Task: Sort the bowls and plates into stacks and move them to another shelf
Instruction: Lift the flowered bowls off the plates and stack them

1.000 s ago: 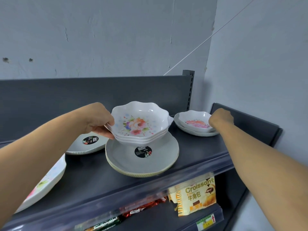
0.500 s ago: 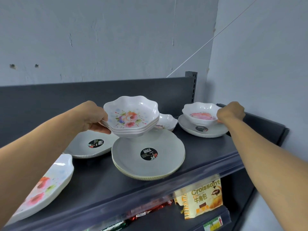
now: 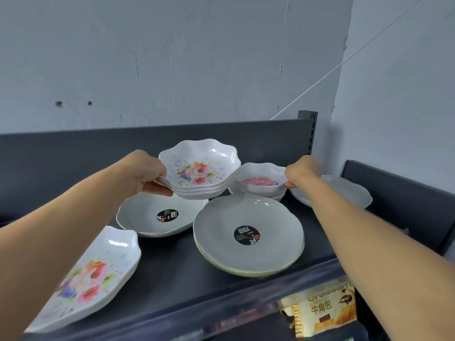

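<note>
The left hand (image 3: 145, 174) has a stack of floral bowls (image 3: 199, 172) pinched by the near rim and held up off the shelf (image 3: 172, 267), thumb under, fingers over the edge. A second ago that stack hovered over the plate pile; now it hangs just above the back rim of the single grey plate (image 3: 157, 217), so it has drifted off toward the left arm's side while the view swung round.

Over to the right hand (image 3: 301, 172): it has closed on the rim of a floral bowl (image 3: 261, 179) and brought it away from the far plate (image 3: 342, 190) it sat on a moment ago. That plate now lies bare beyond the right wrist, and the bowl rests on, or just above, another bowl beneath it, between the two hands. So the bowls look to be gathering into one place, and the judgement here is that the sorting is under way with the move to another shelf not yet begun.

The plate pile (image 3: 248, 235), stickered, sits nearer the person than both hands, untouched. A floral tray (image 3: 93, 271) lies beside the left forearm, partly covered by it.

Hard to read: how many bowls are under the right hand's one, and whether it is lifted or resting. The right fingers are mostly hidden behind the knuckles. The far plate is half covered by the right forearm. Below the shelf lip, a croissant pack (image 3: 322, 308) is blurred and cut off.
</note>
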